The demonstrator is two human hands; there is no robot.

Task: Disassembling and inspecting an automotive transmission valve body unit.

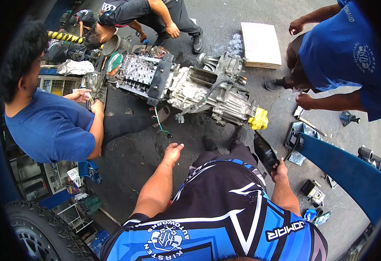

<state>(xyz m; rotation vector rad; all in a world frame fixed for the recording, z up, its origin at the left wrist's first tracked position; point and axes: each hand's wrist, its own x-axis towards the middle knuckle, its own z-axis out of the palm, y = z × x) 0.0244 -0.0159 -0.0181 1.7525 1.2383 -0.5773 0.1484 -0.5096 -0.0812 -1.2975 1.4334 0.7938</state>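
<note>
My left hand (173, 152) hangs open with fingers apart, holding nothing, above the dark oily ground in front of my knees. My right hand (280, 168) is closed on the lower end of a glossy black oblong part (264, 152) beside my right leg. Ahead lies a large grey metal gearbox assembly (199, 87) on the ground, with a yellow rag (258, 118) at its near right end and loose wires (160, 124) trailing from it.
A seated person in a blue shirt (51, 126) is at my left, handling something small. Another person (142, 13) bends over the far end, and a third (342, 56) stands right. A cardboard box (260, 43), blue panel (342, 169), tyre (38, 235) and small parts surround me.
</note>
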